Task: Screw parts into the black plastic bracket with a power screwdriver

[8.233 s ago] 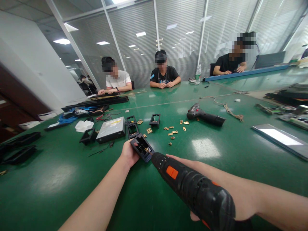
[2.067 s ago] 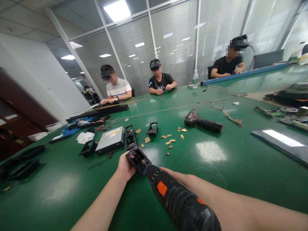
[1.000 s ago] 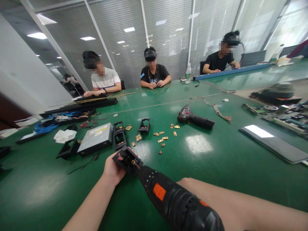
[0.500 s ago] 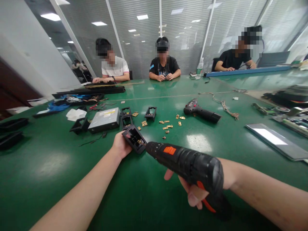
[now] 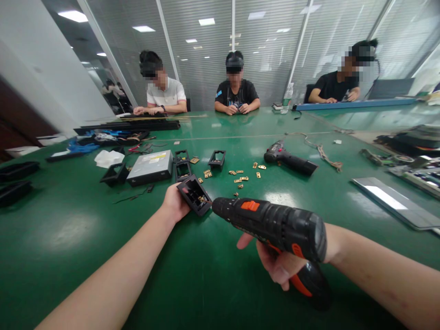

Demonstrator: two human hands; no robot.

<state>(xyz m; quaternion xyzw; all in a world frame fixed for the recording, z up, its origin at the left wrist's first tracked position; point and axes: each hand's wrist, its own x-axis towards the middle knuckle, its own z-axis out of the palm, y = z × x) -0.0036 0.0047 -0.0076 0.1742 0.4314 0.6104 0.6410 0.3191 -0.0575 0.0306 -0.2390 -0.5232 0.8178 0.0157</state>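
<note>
My left hand (image 5: pixel 174 202) grips a black rectangular plastic frame (image 5: pixel 187 189) by its left side, tilted with its hollow toward me. Small brass-coloured parts lie inside the hollow. My right hand (image 5: pixel 275 262) is wrapped round the handle of a black and orange cordless drill (image 5: pixel 271 224). The drill's nose points left, right at the frame's near right edge; whether the bit touches a part inside I cannot tell. Beyond the hands, small brass plates (image 5: pixel 244 178) and a few screws (image 5: pixel 240 186) are scattered on the green table (image 5: pixel 192 284).
More black frames (image 5: pixel 217 159) stand past my left hand, beside a silver disc drive (image 5: pixel 151 167). A second cordless drill (image 5: pixel 290 159) lies at the centre right. A flat grey panel (image 5: pixel 395 201) is on the right. Several people sit across the table.
The drill has tipped slightly and shifted a little right, its rear end higher. The frame has moved marginally right with my left hand, both grips kept.
</note>
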